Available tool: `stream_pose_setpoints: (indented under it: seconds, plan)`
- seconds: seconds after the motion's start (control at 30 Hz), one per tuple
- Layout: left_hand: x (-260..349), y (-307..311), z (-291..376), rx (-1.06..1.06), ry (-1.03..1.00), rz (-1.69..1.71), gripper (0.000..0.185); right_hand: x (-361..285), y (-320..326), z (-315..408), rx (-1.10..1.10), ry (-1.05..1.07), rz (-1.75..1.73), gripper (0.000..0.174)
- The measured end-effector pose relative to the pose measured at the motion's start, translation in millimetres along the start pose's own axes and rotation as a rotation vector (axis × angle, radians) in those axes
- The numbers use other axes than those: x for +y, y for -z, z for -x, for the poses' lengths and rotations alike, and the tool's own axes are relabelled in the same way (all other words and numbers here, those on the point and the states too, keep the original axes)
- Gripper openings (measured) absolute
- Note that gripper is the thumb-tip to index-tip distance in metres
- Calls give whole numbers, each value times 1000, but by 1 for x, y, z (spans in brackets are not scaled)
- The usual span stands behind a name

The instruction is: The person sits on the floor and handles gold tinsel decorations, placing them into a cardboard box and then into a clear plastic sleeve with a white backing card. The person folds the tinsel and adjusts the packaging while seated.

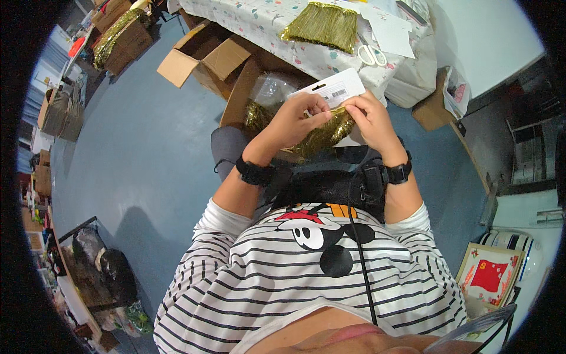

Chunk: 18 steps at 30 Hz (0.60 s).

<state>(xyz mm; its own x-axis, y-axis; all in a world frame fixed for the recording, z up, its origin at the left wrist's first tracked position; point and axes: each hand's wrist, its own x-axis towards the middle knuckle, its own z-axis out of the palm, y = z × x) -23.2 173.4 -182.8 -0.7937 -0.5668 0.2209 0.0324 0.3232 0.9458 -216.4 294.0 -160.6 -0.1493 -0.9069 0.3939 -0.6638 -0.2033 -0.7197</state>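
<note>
A strip of gold tinsel fringe [325, 137] hangs between my hands, above my lap. My left hand [298, 117] pinches its upper edge between thumb and fingers. At the other end, my right hand [369, 117] grips the same edge, its fingers close against a white backing card [342, 88]. The card has a hang slot and printed writing, and stands tilted just behind the fringe. Whether the card is attached to the fringe is hidden by my fingers. Below, an open cardboard box [239, 95] holds clear plastic bags [272, 90] and more gold tinsel [256, 117].
Ahead, a table with a patterned cloth [247, 22] carries another gold fringe [325, 26], white-handled scissors [371, 55] and white cards [391, 35]. An open carton [203, 57] stands on the floor to the left. A bag-lined box [435, 101] sits at the right.
</note>
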Motion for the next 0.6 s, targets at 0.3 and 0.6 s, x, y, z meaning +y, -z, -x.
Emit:
stream_pose_setpoints:
  seconds: [0.3,0.6]
  plan:
    - [3,51,30,31,241,-1,23,23,34,4,115,-81,-128,14]
    - [-2,66,18,170,331,-61,24,46,41,13,93,-175,-341,16]
